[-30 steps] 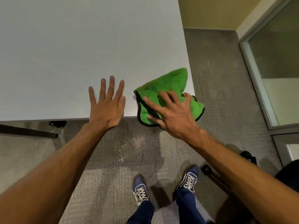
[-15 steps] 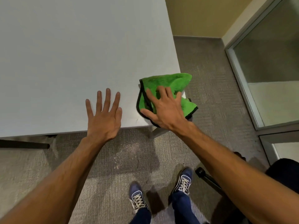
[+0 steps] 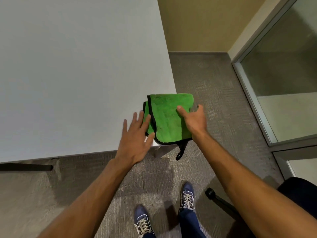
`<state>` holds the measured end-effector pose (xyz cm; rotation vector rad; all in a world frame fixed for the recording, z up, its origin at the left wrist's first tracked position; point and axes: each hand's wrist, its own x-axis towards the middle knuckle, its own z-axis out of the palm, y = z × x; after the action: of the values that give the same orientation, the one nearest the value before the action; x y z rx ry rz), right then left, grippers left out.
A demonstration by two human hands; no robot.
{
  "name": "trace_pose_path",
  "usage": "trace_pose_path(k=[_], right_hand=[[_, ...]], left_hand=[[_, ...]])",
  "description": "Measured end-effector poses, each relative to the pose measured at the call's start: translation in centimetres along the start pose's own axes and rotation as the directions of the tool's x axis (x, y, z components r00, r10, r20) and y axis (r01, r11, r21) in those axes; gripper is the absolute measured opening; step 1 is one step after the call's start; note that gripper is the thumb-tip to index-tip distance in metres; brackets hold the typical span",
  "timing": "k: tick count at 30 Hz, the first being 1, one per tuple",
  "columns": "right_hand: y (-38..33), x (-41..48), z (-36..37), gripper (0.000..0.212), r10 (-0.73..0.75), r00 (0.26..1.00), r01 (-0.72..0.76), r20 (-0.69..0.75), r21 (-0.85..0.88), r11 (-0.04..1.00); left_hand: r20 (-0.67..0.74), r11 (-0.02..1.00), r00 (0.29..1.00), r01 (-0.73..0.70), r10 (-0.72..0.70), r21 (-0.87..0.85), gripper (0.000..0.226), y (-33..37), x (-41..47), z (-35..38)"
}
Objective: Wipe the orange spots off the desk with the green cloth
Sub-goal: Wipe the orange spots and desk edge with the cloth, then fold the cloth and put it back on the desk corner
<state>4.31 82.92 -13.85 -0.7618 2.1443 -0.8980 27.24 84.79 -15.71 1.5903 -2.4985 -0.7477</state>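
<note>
Green cloth (image 3: 169, 117): folded, black-edged, lying at the near right corner of the tabletop (image 3: 77, 74), its right side overhanging the edge and a black loop (image 3: 181, 150) dangling below the corner.

Right hand (image 3: 193, 120): thumb resting on the cloth's upper face, fingers reaching past the cloth's right side; whether they are curling under it cannot be told. Not clamped.

Left hand (image 3: 135, 136): fingers spread and flat, fingertips touching the cloth's left border, gripping nothing.

Step in hand: judged to be squaring up or setting down the cloth, not rubbing. No orange spots are showing anywhere on the visible surface, so wiping appears finished or nearly so.

Next move calls for: checking the surface under the cloth, then either pressing down and sweeping again or letting go.

Surroundings: grey carpet (image 3: 214, 100), glass partition (image 3: 283, 74) at right, black chair (image 3: 300, 194) at lower right, person's blue shoes (image 3: 187, 196).

Obstructions: none on the surface; the overhang is risking a slide to the floor.
</note>
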Motion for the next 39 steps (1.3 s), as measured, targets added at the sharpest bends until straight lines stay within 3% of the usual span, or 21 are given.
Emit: trace_pose_path(k=[3,6,8,11,15,19,22,24,26,28,32,34,39], right_hand=[[-0.4,0.8,-0.7,0.045,0.084,0.995,-0.086,0.059,0.032,0.996],[-1.2,1.3,-1.5,0.025,0.058,0.993,-0.061,0.107,0.025,0.998],[-1.8,1.6,-2.4,0.026,-0.012,0.984,0.007,0.175,0.032,0.999],[-3.1,2.2,-4.5,0.033,-0.176,0.939,0.185,0.296,-0.003,0.983],[-5.1,3.1,-8.6,0.035,-0.313,0.820,0.397,0.478,-0.082,0.914],[-7.3,3.3,-12.6,0.033,-0.408,0.664,0.613,0.627,-0.144,0.777],[-9.0,3.7,-15.6,0.035,-0.462,0.615,0.703,0.639,-0.179,0.689],[-9.9,4.1,-17.3,0.040,-0.479,0.607,0.731,0.634,-0.210,0.649],[-10.6,4.7,-18.8,0.043,-0.485,0.593,0.749,0.642,-0.220,0.625],[-11.3,5.7,-20.4,0.043,-0.487,0.589,0.744,0.644,-0.197,0.639],[-12.9,7.8,-23.0,0.037,-0.463,0.603,0.683,0.650,-0.121,0.720],[-13.8,8.8,-24.1,0.033,-0.439,0.614,0.639,0.656,-0.087,0.764],[-16.0,11.1,-25.9,0.029,-0.351,0.663,0.428,0.661,0.049,0.902]], left_hand=[[0.091,0.996,0.995,-0.051,0.044,0.071,0.067,2.9,1.1,0.8],[0.123,0.995,0.992,0.030,-0.041,0.092,0.065,4.8,1.8,0.8],[0.081,0.994,0.991,0.103,-0.105,0.018,0.061,6.1,2.3,0.0],[-0.124,0.988,0.985,0.103,-0.117,-0.114,0.051,8.5,3.5,-2.0],[-0.284,0.965,0.949,0.062,-0.136,-0.256,0.064,13.1,5.7,-5.7],[-0.286,0.998,0.957,-0.046,0.055,0.039,0.071,16.9,7.2,-9.0],[-0.236,0.990,0.968,-0.051,0.082,0.135,0.034,19.5,8.0,-11.0],[-0.245,1.000,0.969,-0.028,0.029,0.007,0.019,21.0,8.4,-11.6],[-0.218,0.973,0.972,0.038,-0.089,-0.227,0.028,22.2,8.5,-11.8],[-0.192,0.889,0.952,0.133,-0.237,-0.439,0.039,22.9,8.6,-11.3],[-0.053,0.649,0.886,0.295,-0.460,-0.701,0.050,23.3,8.7,-10.1],[-0.004,0.557,0.880,0.298,-0.476,-0.775,0.045,23.5,9.3,-9.9],[0.031,0.524,0.866,0.329,-0.498,-0.786,0.029,23.7,11.6,-10.0]])
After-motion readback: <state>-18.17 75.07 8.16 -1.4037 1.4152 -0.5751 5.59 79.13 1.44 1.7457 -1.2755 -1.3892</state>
